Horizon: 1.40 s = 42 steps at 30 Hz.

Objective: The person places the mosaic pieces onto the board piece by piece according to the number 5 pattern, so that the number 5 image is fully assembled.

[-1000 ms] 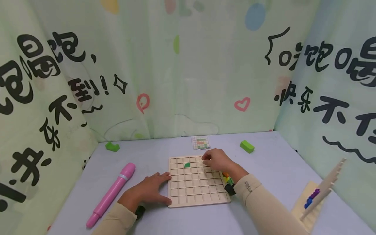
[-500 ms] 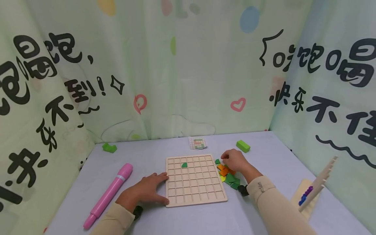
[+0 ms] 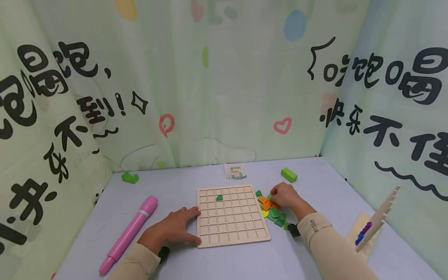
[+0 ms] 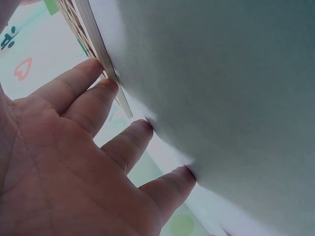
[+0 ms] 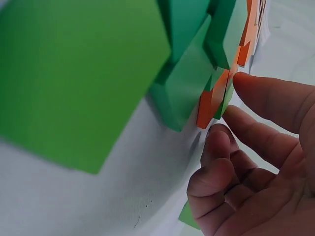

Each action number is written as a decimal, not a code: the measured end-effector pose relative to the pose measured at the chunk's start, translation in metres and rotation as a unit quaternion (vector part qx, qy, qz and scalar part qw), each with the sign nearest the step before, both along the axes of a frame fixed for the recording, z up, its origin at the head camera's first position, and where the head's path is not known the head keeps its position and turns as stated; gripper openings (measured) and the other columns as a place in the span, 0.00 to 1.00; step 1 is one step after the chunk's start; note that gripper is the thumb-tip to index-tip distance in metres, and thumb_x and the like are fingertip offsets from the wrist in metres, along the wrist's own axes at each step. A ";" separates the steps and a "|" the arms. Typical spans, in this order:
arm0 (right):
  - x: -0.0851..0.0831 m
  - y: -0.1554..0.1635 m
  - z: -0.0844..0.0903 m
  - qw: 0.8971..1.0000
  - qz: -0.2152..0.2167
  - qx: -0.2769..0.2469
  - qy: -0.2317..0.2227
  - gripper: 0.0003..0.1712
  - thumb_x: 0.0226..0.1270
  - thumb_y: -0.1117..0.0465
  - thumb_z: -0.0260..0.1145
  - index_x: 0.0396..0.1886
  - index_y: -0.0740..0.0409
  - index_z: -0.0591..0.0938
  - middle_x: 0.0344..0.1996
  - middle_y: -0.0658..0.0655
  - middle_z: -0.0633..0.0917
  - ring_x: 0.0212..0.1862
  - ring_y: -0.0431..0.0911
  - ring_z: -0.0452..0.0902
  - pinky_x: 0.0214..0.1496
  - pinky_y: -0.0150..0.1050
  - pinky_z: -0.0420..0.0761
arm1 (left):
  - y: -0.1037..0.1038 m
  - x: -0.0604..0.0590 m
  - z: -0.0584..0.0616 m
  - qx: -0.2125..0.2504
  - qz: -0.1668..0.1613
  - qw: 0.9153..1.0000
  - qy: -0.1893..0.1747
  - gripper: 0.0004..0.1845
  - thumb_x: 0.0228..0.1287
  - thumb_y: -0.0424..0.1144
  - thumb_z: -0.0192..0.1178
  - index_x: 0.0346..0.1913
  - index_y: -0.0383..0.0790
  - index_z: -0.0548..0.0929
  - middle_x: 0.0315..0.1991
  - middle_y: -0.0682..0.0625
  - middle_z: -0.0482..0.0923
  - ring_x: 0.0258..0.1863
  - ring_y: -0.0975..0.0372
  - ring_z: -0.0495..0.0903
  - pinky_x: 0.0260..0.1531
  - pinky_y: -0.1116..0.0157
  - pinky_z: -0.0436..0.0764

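The wooden grid board (image 3: pixel 232 221) lies flat on the table, with one green quarter-round tile (image 3: pixel 219 197) in an upper cell. My left hand (image 3: pixel 175 226) rests at the board's left side, fingers spread; in the left wrist view two fingertips (image 4: pixel 109 84) touch its edge and the others rest on the table. To the right of the board is a loose pile of orange, yellow and green tiles (image 3: pixel 274 213). My right hand (image 3: pixel 286 195) is at the far side of this pile, thumb and forefinger pinching a light green tile (image 5: pixel 225 98) beside an orange tile (image 5: pixel 211 105).
A printed grid pattern card (image 3: pixel 235 171) lies behind the board. Green blocks stand at the back left (image 3: pixel 130 177) and back right (image 3: pixel 289 174). A pink tube (image 3: pixel 129 235) lies on the left. A wooden stand with beads (image 3: pixel 372 227) is at the right. Printed curtains surround the table.
My right hand has moved from the board's upper right to the tile pile and now pinches a tile there. My left hand stays at the board. The head view has shifted slightly.
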State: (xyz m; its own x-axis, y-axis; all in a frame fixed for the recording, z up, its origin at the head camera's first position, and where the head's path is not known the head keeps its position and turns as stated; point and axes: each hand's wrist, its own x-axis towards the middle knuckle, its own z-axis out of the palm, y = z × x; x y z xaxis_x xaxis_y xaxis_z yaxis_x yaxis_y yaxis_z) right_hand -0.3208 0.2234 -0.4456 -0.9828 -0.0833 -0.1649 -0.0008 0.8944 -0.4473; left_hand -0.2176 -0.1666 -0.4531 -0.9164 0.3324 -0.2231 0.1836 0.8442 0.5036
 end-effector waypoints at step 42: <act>0.008 -0.023 -0.007 0.999 0.015 -0.029 0.021 0.08 0.66 0.58 0.73 0.35 0.59 0.86 0.30 0.54 0.83 0.34 0.46 0.76 0.35 0.36 0.77 | 0.001 -0.001 -0.001 -0.008 0.005 1.000 -0.002 0.50 0.47 0.59 0.80 0.75 0.50 0.73 0.80 0.56 0.64 0.80 0.42 0.57 0.73 0.35 0.62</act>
State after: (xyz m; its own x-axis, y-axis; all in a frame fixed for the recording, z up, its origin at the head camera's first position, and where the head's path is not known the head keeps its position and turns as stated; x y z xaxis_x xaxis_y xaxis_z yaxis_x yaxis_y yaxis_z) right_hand -0.3129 0.2007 -0.4523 -0.9857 -0.1207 -0.1174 -0.0467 0.8659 -0.4980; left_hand -0.2184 -0.1656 -0.4540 -0.9190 0.3192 -0.2315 0.1727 0.8536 0.4915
